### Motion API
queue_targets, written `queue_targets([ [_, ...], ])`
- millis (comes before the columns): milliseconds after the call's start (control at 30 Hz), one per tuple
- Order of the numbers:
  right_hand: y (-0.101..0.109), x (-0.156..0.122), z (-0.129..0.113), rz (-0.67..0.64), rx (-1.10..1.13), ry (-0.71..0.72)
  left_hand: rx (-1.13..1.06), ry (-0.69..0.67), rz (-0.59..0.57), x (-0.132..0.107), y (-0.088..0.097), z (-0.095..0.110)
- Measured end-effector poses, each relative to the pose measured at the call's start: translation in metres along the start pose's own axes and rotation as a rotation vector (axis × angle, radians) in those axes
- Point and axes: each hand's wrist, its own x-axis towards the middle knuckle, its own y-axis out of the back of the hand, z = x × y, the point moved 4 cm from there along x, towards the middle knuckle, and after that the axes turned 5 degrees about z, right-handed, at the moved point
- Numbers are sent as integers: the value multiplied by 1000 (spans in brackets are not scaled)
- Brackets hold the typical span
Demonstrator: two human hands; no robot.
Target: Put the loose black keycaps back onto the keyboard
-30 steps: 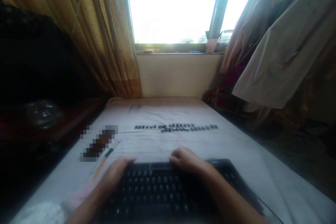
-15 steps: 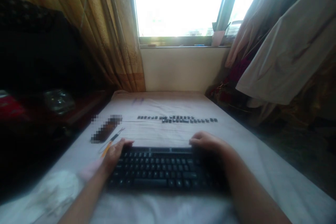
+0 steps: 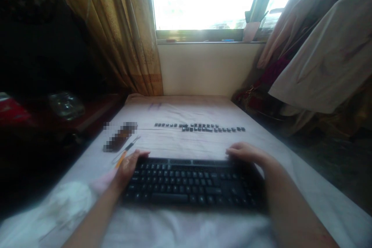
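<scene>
Far left of frame: clear plastic container (image 3: 66,105) on a dark ledge. Lower left: crumpled pale bundle (image 3: 69,201), blurred, contents not readable. Further in, on the sheet (image 3: 186,145), a tool with an orange handle (image 3: 122,159) lies just beyond the left hand (image 3: 128,167), presumably set there for easy reach. A pixelated dark item beside it cannot be identified.

Left hand grasps the left end of the black keyboard (image 3: 177,188), thumb side at the far corner; fingers underneath not visible. Keyboard occupies lower centre, long side across the frame, keys up. Above it, mid-frame, small dark key caps (image 3: 200,129) lie in two staggered rows, apart from the keyboard; the orderly spacing suggests they are laid out to keep their sequence.

Right hand (image 3: 247,153), right of centre, grasps the far edge near the keyboard's right end, fingers curled; fingertip contact blurred, pressure cannot be told. Holding opposite ends probably keeps the board level and square. Upper right: hanging clothes (image 3: 322,58), well apart from the keyboard.
</scene>
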Motion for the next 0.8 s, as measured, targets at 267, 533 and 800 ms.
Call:
queue_targets([
  [267,4,5,15,11,23,-51,24,-18,-8,0,3,0],
  [533,2,1,7,21,21,-63,15,-90,-4,1,4,-1],
  [800,0,-5,-1,2,67,-74,7,-86,-25,1,2,-7],
])
